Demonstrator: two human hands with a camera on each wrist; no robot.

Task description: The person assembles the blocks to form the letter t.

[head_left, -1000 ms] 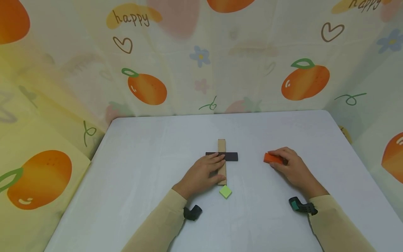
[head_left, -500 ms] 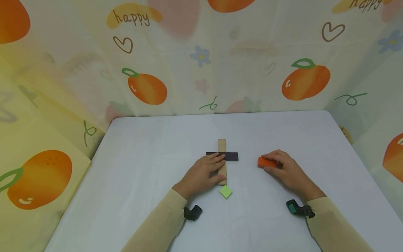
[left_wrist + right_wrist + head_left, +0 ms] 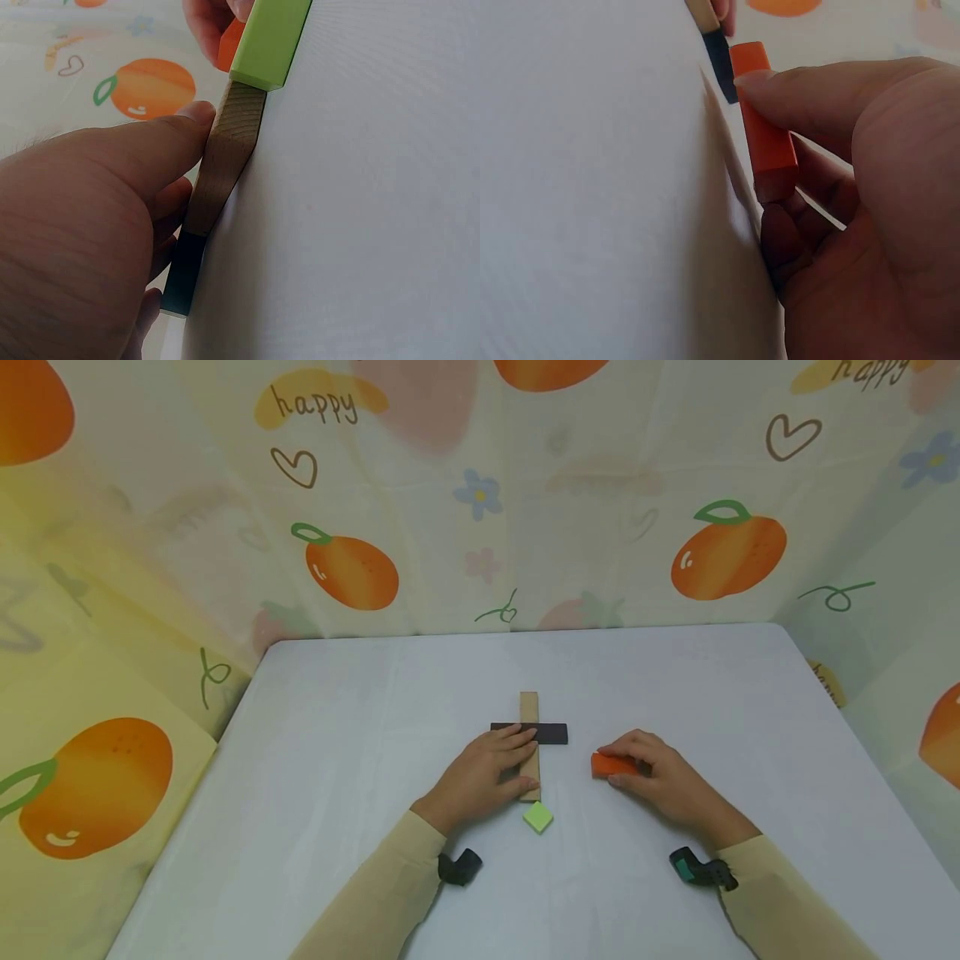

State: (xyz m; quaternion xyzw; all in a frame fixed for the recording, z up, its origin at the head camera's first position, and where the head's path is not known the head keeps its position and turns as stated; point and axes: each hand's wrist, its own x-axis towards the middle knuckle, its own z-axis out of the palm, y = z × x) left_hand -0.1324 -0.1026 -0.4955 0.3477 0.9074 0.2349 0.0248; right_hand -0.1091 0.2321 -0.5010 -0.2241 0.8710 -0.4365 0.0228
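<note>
My left hand rests over a cross of flat blocks near the middle of the table. A black block lies crosswise between natural-wood pieces, and the fingers touch it while the thumb lies against the lower wooden piece. Just below that piece is a small lime-green block, turned like a diamond. To the right of the cross, my right hand pinches an orange block between thumb and fingers. The right wrist view shows the block close over the table, with a shadow beside it.
The white tabletop is bounded by a patterned cloth behind and at both sides. A black wrist camera mount sits at the left sleeve, another wrist mount at the right.
My right hand has moved left and a little toward me with the orange block, nearer to the cross. The left hand and the other blocks stay in place.
</note>
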